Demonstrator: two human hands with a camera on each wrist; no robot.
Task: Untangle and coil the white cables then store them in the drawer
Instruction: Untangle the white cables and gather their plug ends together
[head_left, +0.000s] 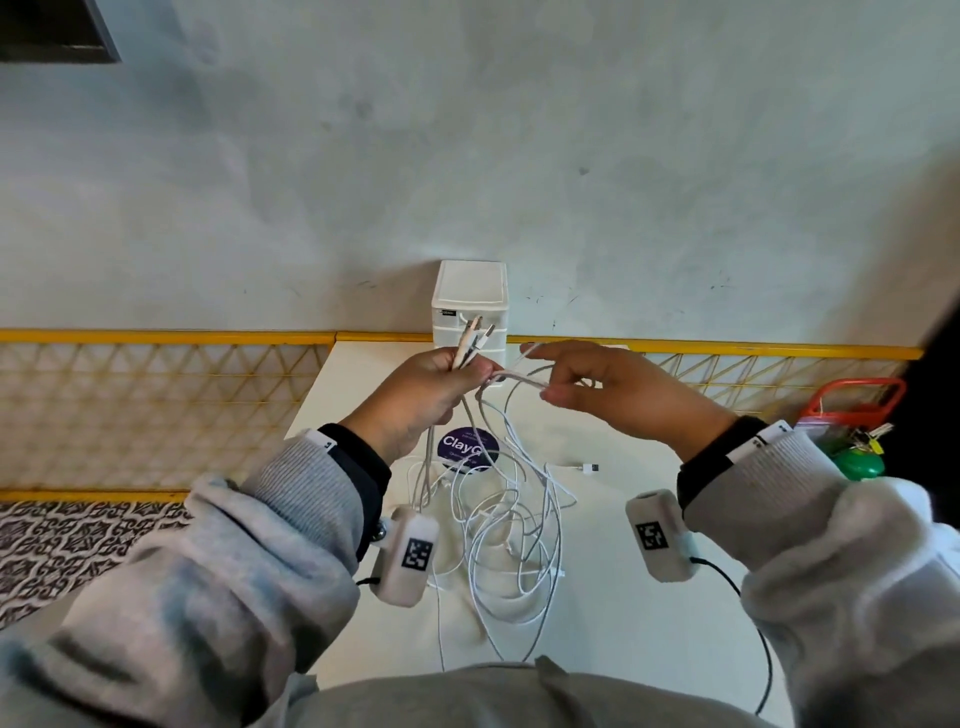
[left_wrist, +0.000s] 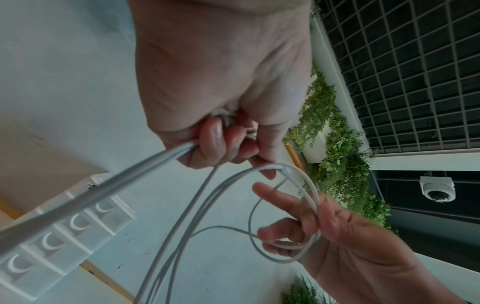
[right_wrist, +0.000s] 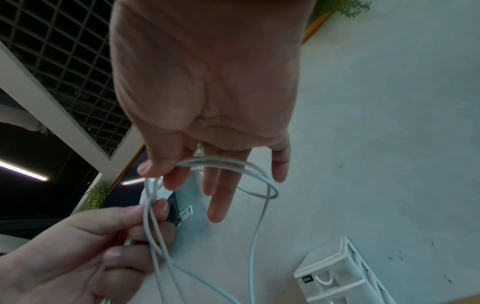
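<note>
My left hand (head_left: 435, 383) is raised over the white table (head_left: 623, 597) and grips a bunch of white cable ends (head_left: 470, 338), their plugs sticking up past the fist (left_wrist: 223, 142). Just to its right, my right hand (head_left: 597, 387) pinches a white cable loop (head_left: 522, 382) between thumb and forefinger (right_wrist: 166, 174), its other fingers straight. The loop (right_wrist: 249, 179) curves across those fingers. Tangled white cables (head_left: 506, 525) hang from both hands down onto the table. The white drawer unit (head_left: 470, 306) stands against the wall behind the hands, its drawers closed.
A purple round sticker (head_left: 467, 447) lies on the table under the cables. One loose white plug (head_left: 589, 467) lies right of the tangle. A bag with a red handle (head_left: 852, 410) and green keys sits at the right. Yellow lattice railing (head_left: 156, 405) borders the table.
</note>
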